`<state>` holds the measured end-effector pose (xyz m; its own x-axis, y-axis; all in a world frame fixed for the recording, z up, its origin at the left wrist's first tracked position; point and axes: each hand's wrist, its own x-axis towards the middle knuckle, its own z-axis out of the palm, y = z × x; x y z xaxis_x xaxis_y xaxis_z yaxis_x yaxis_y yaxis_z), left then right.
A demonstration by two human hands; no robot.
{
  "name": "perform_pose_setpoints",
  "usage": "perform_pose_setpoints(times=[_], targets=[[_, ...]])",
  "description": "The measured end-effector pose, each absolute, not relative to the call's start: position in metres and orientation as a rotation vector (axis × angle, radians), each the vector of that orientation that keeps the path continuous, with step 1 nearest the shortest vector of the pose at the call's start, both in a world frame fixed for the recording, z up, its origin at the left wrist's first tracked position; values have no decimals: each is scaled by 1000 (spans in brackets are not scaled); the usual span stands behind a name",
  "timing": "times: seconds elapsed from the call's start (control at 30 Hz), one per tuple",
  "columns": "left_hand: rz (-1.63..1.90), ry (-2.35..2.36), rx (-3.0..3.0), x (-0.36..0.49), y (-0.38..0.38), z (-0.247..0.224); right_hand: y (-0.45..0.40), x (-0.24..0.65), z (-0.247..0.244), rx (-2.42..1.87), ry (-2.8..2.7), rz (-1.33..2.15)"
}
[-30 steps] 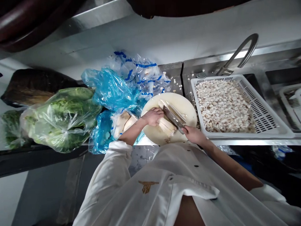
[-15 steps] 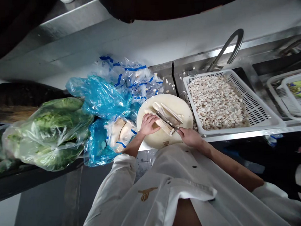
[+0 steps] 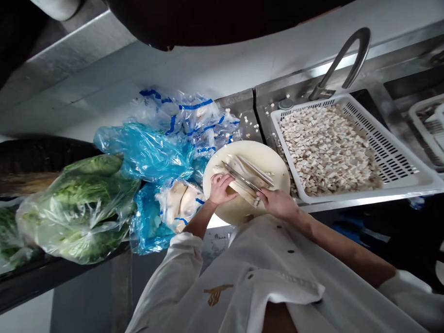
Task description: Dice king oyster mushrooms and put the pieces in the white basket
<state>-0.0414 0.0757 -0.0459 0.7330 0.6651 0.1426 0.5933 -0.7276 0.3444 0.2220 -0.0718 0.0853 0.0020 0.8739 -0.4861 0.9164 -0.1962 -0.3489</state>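
Observation:
A round, cream-coloured cutting board (image 3: 227,211) lies in front of me. My left hand (image 3: 221,188) presses with bent fingers on a pale length of king oyster mushroom (image 3: 247,193) at the board's middle. My right hand (image 3: 277,202) is closed round the handle of a kitchen knife (image 3: 240,175), whose blade slants along the mushroom close to my left fingertips. Behind the blade lie long mushroom slices (image 3: 257,169). The knife handle is mostly hidden in my fist.
On the right a white perforated basket (image 3: 400,167) holds diced mushroom (image 3: 326,148), below a curved tap (image 3: 352,43). To the left are blue plastic bags (image 3: 148,147), bagged whole mushrooms (image 3: 181,203) and bagged leafy greens (image 3: 81,210). Small cubes (image 3: 250,124) are scattered behind the board.
The whole view has shifted and tilted slightly. Both hands remain at the mushroom, and the knife still lies along it with little visible movement.

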Motion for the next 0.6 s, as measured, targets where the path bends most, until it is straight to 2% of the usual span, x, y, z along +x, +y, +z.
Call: perform_pose_setpoints(times=[0.23, 0.6], targets=[[378, 948, 2644, -41, 76, -45, -56, 220, 110, 2085, 1960, -991], [460, 892, 2606, -40, 78, -50, -12, 200, 115, 2052, 1888, -1092]])
